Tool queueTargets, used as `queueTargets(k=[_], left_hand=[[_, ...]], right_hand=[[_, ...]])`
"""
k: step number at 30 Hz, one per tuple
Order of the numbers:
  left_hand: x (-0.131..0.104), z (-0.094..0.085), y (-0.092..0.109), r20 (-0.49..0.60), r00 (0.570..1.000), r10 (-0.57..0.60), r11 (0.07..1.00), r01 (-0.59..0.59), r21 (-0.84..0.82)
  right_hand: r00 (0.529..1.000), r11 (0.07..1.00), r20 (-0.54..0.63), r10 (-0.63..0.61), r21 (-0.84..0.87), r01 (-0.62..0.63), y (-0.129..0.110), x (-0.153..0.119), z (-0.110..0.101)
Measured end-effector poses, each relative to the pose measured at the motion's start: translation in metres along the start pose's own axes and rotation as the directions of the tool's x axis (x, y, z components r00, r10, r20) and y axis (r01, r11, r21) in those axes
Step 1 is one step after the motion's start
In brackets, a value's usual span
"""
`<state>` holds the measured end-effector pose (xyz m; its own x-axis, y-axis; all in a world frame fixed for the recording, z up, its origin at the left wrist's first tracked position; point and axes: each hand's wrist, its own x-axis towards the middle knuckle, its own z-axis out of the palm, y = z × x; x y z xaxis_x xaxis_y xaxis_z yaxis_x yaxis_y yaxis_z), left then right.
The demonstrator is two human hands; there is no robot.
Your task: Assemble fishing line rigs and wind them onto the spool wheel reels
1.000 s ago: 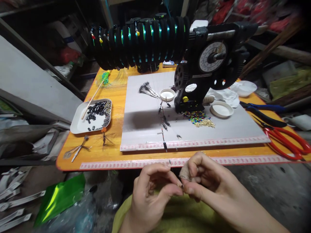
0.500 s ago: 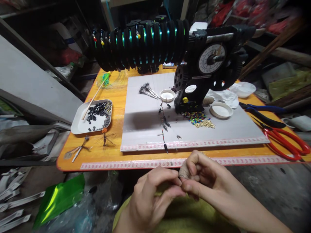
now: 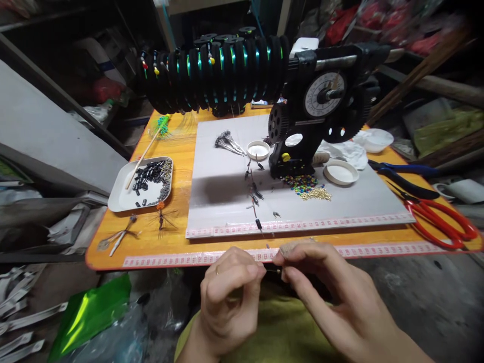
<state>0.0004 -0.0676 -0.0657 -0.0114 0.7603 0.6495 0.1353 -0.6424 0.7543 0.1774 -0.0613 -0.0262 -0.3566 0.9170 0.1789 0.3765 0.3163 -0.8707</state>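
Observation:
My left hand is closed in a pinch above my lap, thumb against index finger. A short thin line shows at its fingertips and runs toward my right hand. On it, at the right thumb tip, sits a tiny gold-coloured bead. My right thumb and index finger close in around that end; the exact grip is partly hidden. A beige wrap covers one right finger. Just beyond my hands, a line with small black cylinders hangs down over the grey board.
A black winding machine with a dial carries a ribbed roller. Near its base lie coloured beads and gold beads. A white tray of black parts stands left; red-handled scissors and pliers lie right.
My hands have drawn slightly apart, the left moving a little left. The thin line and gold bead now show between the fingertips. The view has shifted slightly.

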Motion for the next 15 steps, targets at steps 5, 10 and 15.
queueTargets(k=[5, 10, 15], left_hand=[[0.003, 0.002, 0.0, -0.036, 0.999, 0.001, 0.997, -0.004, -0.078], [0.007, 0.002, 0.002, 0.05, 0.998, 0.047, 0.999, -0.048, 0.022], [0.024, 0.006, 0.007, 0.317, 0.939, 0.13, 0.965, -0.193, 0.176]], right_hand=[[0.975, 0.959, -0.108, -0.197, -0.227, 0.169, -0.002, -0.001, 0.004], [0.98, 0.978, -0.113, -0.161, -0.152, 0.143, -0.007, -0.002, -0.003], [0.987, 0.977, -0.064, -0.145, -0.169, 0.133, -0.014, 0.0, -0.022]])
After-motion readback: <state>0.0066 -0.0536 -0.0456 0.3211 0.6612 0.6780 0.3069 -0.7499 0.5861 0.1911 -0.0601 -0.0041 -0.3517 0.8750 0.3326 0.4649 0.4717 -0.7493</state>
